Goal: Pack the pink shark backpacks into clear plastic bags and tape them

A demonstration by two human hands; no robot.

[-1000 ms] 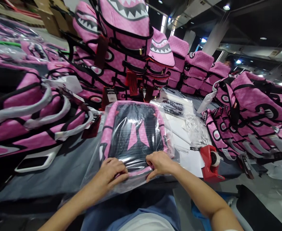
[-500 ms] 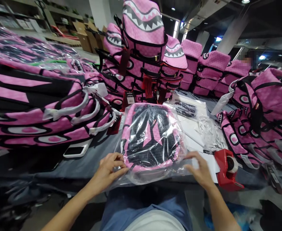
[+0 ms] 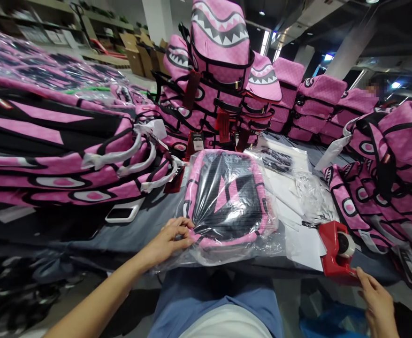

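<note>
A pink and black backpack (image 3: 227, 197) lies flat in a clear plastic bag (image 3: 192, 256) on the grey table (image 3: 121, 234) in front of me. My left hand (image 3: 169, 239) rests on the bag's near left corner, its fingers curled and pinching the plastic. Off to the lower right, my right hand (image 3: 377, 298) has its fingertips touching the base of a red tape dispenser (image 3: 336, 251) that stands at the table's near right edge. Its fingers are partly spread and hold nothing.
Stacks of pink shark-mouth backpacks (image 3: 223, 75) rise behind, at the left (image 3: 68, 155) and at the right (image 3: 385, 159). White sheets and loose plastic bags (image 3: 290, 188) lie right of the bagged backpack. A phone in a white case (image 3: 121, 213) lies on the table at the left.
My right hand has left the bag's near edge and moved right and down to the tape dispenser. My left hand stays on the bag's left corner. The view has shifted slightly left.
</note>
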